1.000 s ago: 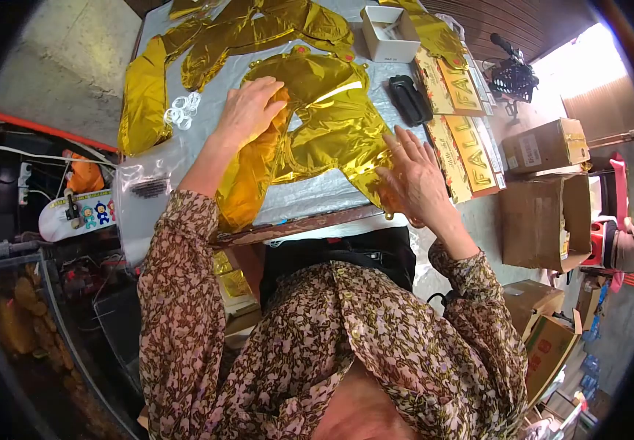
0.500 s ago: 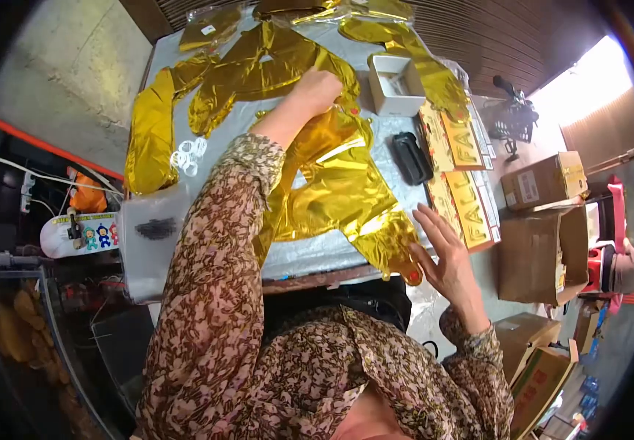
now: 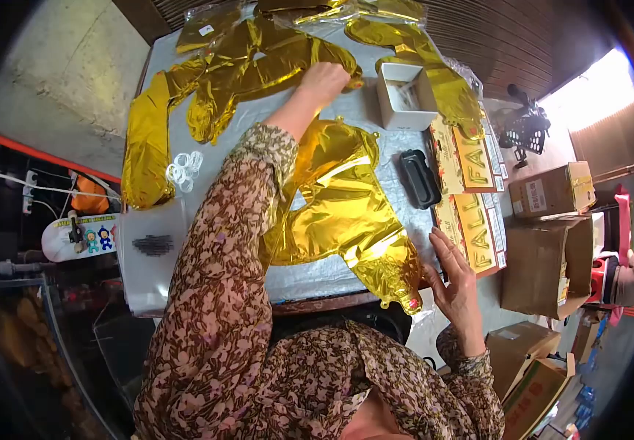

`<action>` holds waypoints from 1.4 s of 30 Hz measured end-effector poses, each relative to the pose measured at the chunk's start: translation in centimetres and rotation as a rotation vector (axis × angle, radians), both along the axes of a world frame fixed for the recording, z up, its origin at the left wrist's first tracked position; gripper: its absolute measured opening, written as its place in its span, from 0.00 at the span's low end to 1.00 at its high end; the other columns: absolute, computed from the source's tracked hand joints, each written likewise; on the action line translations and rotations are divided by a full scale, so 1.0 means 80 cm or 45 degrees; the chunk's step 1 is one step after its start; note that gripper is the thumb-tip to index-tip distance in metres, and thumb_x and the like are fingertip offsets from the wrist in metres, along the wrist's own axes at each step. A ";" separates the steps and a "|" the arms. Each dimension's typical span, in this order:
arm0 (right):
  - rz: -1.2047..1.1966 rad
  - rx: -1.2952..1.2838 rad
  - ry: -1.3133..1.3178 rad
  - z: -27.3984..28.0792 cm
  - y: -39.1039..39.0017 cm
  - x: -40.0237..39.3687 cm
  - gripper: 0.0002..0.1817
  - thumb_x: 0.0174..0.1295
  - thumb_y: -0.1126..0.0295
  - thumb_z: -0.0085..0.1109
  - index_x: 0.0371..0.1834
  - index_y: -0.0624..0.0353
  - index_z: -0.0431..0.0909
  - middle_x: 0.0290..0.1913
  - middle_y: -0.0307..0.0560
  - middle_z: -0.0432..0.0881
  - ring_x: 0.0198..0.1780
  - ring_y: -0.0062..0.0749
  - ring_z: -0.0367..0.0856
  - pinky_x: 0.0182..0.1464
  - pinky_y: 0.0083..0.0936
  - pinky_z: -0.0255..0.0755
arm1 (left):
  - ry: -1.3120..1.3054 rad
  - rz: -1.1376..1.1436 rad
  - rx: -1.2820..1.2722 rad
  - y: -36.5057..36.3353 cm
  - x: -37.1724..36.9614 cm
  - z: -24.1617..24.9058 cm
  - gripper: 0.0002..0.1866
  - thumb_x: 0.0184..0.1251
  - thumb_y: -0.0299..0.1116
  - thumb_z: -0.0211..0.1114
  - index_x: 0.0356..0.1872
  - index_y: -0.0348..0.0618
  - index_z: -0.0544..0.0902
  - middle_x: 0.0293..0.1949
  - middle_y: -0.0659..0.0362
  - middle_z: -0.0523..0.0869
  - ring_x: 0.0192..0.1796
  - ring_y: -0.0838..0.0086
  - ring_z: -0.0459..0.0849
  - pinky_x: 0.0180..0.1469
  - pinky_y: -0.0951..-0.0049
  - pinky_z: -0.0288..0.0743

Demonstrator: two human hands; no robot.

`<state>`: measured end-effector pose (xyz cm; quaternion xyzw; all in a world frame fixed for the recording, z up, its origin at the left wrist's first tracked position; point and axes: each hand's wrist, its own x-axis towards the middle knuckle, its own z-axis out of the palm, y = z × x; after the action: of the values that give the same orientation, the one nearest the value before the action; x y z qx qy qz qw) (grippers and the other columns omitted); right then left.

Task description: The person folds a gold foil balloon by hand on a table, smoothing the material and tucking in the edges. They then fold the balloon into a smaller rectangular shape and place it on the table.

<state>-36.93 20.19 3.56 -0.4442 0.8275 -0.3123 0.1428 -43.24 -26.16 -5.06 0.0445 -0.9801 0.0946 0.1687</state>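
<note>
A shiny gold foil balloon (image 3: 332, 205), uninflated and shaped like a letter A, lies flat on the table in front of me. Beyond it is another gold foil balloon (image 3: 258, 70) of similar shape. My left hand (image 3: 324, 81) reaches over the nearer one, its fingers closed at the right leg of the far balloon; the fingertips are partly hidden. My right hand (image 3: 456, 290) rests by the table's right front edge, fingers spread and empty, the thumb close beside the crinkled lower right end of the near balloon.
More gold foil (image 3: 148, 139) lies at the left and another strip (image 3: 449, 84) at the right. Around the balloons are white rings (image 3: 183, 170), a clear bag (image 3: 152, 275), a white box (image 3: 407, 110), a black tray (image 3: 420, 178) and FALL packages (image 3: 476, 235). Cardboard boxes (image 3: 548, 268) stand right.
The far balloon's right leg has moved away from me with my left hand, opening a gap to the near balloon. My right hand stays beside the near balloon. The view has shifted slightly.
</note>
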 end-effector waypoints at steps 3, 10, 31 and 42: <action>0.058 -0.017 0.102 0.003 0.002 -0.003 0.27 0.69 0.75 0.67 0.72 0.61 0.76 0.72 0.57 0.78 0.69 0.57 0.80 0.68 0.44 0.76 | -0.010 0.093 0.115 0.002 0.004 0.002 0.07 0.61 0.26 0.63 0.30 0.41 0.90 0.36 0.47 0.92 0.40 0.48 0.93 0.41 0.51 0.87; 0.062 -0.076 -0.028 -0.003 0.001 0.010 0.26 0.69 0.78 0.66 0.71 0.61 0.77 0.72 0.54 0.80 0.72 0.51 0.79 0.72 0.39 0.72 | -0.108 0.052 0.538 -0.017 0.107 0.043 0.22 0.71 0.33 0.68 0.64 0.41 0.85 0.64 0.47 0.86 0.64 0.48 0.84 0.67 0.55 0.78; 0.293 0.107 0.497 -0.060 -0.007 0.035 0.33 0.67 0.66 0.69 0.74 0.63 0.73 0.76 0.63 0.73 0.76 0.59 0.71 0.76 0.49 0.65 | 0.171 0.413 0.942 0.133 0.492 0.074 0.14 0.74 0.31 0.68 0.54 0.33 0.88 0.57 0.45 0.90 0.60 0.51 0.88 0.65 0.62 0.78; 0.305 0.088 0.474 -0.049 -0.020 0.046 0.27 0.75 0.68 0.60 0.77 0.59 0.72 0.77 0.59 0.73 0.75 0.57 0.73 0.76 0.44 0.67 | 0.347 0.934 1.159 0.167 0.577 0.060 0.13 0.78 0.31 0.67 0.56 0.36 0.89 0.47 0.59 0.93 0.44 0.82 0.86 0.50 0.76 0.79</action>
<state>-33.28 18.55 -0.35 -0.5841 0.7912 -0.1771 0.0390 2.94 -12.79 -0.24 0.4594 -0.8123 -0.2891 0.2134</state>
